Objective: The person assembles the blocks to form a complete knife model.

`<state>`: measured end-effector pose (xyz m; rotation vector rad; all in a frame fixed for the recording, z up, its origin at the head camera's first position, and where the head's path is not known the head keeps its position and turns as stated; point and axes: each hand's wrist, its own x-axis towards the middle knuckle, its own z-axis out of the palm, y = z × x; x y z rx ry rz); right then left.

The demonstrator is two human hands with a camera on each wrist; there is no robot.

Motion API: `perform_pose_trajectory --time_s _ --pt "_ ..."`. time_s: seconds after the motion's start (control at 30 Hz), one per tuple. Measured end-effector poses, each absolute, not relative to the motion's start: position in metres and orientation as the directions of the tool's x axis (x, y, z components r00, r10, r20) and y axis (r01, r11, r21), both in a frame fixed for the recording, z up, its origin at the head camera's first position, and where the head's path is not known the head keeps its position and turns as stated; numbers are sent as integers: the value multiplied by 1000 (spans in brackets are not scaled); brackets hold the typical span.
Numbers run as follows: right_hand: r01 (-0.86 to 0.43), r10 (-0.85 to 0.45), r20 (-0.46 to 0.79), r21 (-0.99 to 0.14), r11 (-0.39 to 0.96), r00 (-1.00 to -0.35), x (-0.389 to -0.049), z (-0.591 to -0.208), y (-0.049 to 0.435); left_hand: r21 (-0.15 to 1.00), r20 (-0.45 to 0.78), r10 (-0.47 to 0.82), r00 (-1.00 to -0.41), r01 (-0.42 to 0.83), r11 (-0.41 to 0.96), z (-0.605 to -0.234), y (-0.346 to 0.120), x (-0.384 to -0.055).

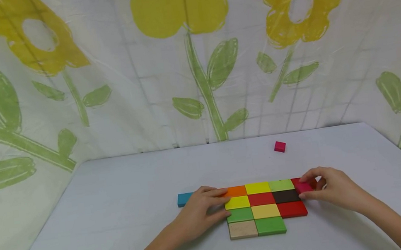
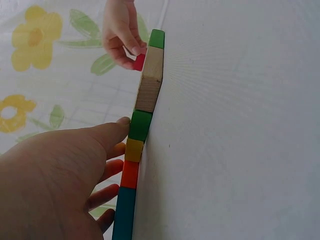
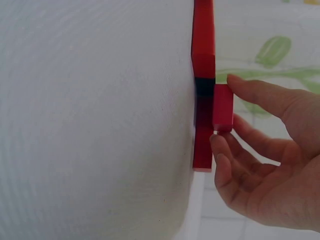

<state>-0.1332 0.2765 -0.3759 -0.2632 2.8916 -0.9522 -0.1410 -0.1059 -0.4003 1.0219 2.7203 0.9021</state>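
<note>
Flat coloured blocks lie edge to edge in stepped rows, among them a dark brown block (image 1: 286, 196), a bare wood block (image 1: 243, 230) and a green block (image 1: 271, 226). My left hand (image 1: 200, 211) rests along the left side of the rows, fingertips at the yellow block (image 1: 237, 202) and its neighbours. It partly hides the top row, where a blue block (image 1: 184, 199) sticks out. Between thumb and fingers, my right hand (image 1: 333, 188) pinches a pink block (image 3: 223, 105). That block overlaps the dark red block (image 3: 203, 135) at the top row's right end.
A second pink block (image 1: 280, 146) lies alone toward the back of the white table (image 1: 135, 178). Behind the table hangs a curtain (image 1: 118, 131) printed with yellow flowers and green leaves.
</note>
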Motion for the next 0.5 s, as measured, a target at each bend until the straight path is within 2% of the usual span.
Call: perform_pose_trajectory --time_s 0.5 --pt "-70 -171 -112 -604 794 -979 -134 -374 275 562 116 630 -768 573 596 -400 -106 -140"
